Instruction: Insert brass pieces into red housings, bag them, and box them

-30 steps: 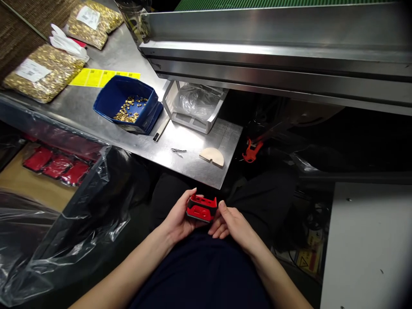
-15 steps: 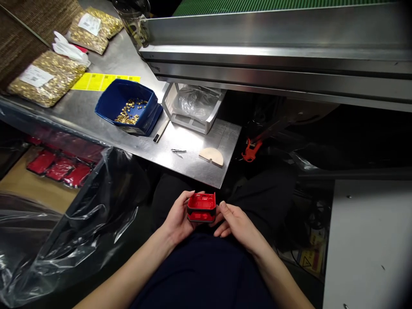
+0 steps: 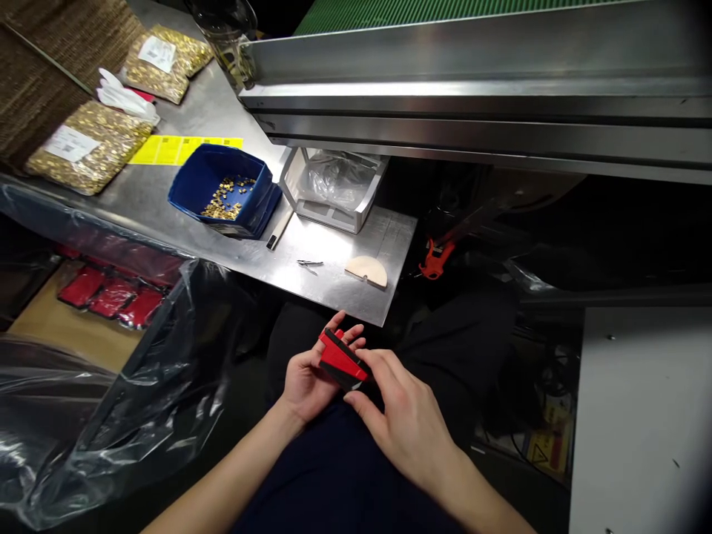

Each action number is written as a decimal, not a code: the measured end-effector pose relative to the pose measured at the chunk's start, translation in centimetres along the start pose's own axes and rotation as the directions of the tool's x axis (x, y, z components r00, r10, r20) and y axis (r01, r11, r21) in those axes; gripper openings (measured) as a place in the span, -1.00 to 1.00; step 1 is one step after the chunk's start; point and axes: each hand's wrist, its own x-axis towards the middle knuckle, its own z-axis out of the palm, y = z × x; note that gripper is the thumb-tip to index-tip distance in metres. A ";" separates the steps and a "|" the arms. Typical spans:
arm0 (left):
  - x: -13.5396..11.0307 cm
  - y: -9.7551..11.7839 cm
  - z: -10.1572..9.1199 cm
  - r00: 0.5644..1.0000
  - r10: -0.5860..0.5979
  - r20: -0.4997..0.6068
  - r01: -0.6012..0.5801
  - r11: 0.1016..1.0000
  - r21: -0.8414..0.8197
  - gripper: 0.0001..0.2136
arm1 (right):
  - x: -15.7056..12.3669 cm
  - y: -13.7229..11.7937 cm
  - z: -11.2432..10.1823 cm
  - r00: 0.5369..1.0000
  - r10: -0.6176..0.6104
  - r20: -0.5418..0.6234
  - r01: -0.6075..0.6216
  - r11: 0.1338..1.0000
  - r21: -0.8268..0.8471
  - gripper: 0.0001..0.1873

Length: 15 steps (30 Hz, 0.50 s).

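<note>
A small red-and-black plastic case (image 3: pixel 345 361) is tilted between my hands above my lap. My right hand (image 3: pixel 406 408) grips its lower right end between thumb and fingers. Under and beside the case lies my left hand (image 3: pixel 311 382), palm up, fingers stretched out and spread; the case touches or nearly touches the palm. The inside of the case is turned out of sight. Just beyond my hands is the corner of a metal table (image 3: pixel 356 300), with a half-round wooden piece (image 3: pixel 367 271) and a small pair of tweezer-like metal tools (image 3: pixel 309 265) on it.
On the table are a blue bin (image 3: pixel 186 189) of small brass parts, a grey bin (image 3: pixel 328 215) with clear plastic, a yellow label strip (image 3: pixel 167 150) and bags of brass parts (image 3: pixel 92 152). A metal conveyor frame (image 3: pixel 472 111) crosses ahead. Bagged red cases (image 3: pixel 114 297) sit at left.
The case has turned from showing its open red inside to a tilted side. My right hand has moved onto it and closed; my left fingers have uncurled and spread.
</note>
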 end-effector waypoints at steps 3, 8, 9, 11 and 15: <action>-0.2 0.0 0.3 0.999 0.044 -0.023 -0.043 0.998 0.046 -0.30 | 0.0 0.3 -0.3 1.000 -0.005 0.026 0.006 1.000 -0.007 -0.53; -1.3 0.5 1.4 0.967 0.240 0.090 -0.255 0.864 0.434 -0.46 | 0.4 1.9 -0.3 0.996 -0.014 0.087 0.003 0.993 0.116 -0.46; -1.5 0.6 1.7 0.952 0.268 0.149 -0.306 0.800 0.516 -0.49 | 0.5 2.2 -0.2 0.996 -0.021 0.083 0.007 0.987 0.160 -0.46; -1.9 0.9 2.1 0.922 0.300 0.246 -0.388 0.682 0.620 -0.52 | 0.6 2.7 0.0 0.998 -0.032 0.063 0.016 0.971 0.238 -0.46; -2.0 1.6 2.4 0.908 0.295 0.297 -0.418 0.614 0.670 -0.49 | 0.6 3.4 0.3 0.998 -0.039 0.039 0.027 0.960 0.280 -0.43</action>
